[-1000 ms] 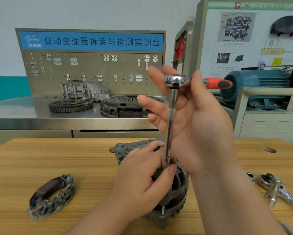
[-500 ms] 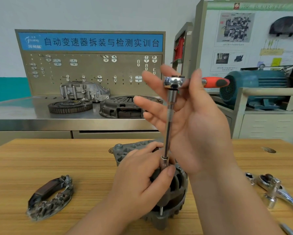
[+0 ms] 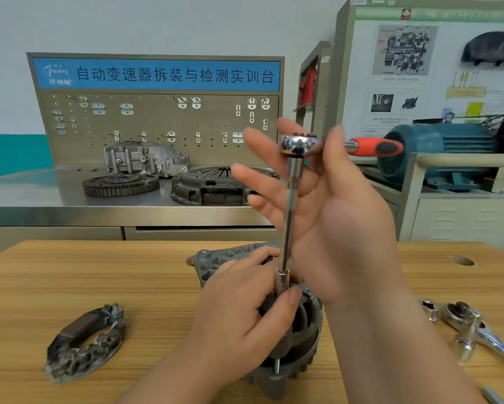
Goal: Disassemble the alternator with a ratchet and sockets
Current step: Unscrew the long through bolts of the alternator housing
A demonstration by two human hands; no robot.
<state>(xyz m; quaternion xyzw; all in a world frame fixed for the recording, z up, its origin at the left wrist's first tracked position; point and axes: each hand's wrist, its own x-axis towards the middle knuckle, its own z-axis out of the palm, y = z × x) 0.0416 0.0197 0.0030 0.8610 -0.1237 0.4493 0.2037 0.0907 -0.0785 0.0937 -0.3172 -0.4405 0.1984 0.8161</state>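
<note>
Grey cast-metal alternator point(image 3: 300, 330) is sitting at the middle of the wooden surface's point(image 3: 99, 272) near edge. The left hand point(image 3: 239, 316) is gripping its body, thumb against the small socket point(image 3: 281, 282) under the long steel extension bar point(image 3: 290, 217). The right hand point(image 3: 341, 223), fingers splayed, is pinching the head of the red-handled chrome ratchet point(image 3: 296, 144). Judging by this, turning well is calling for an upright bar and a fully seated socket.
</note>
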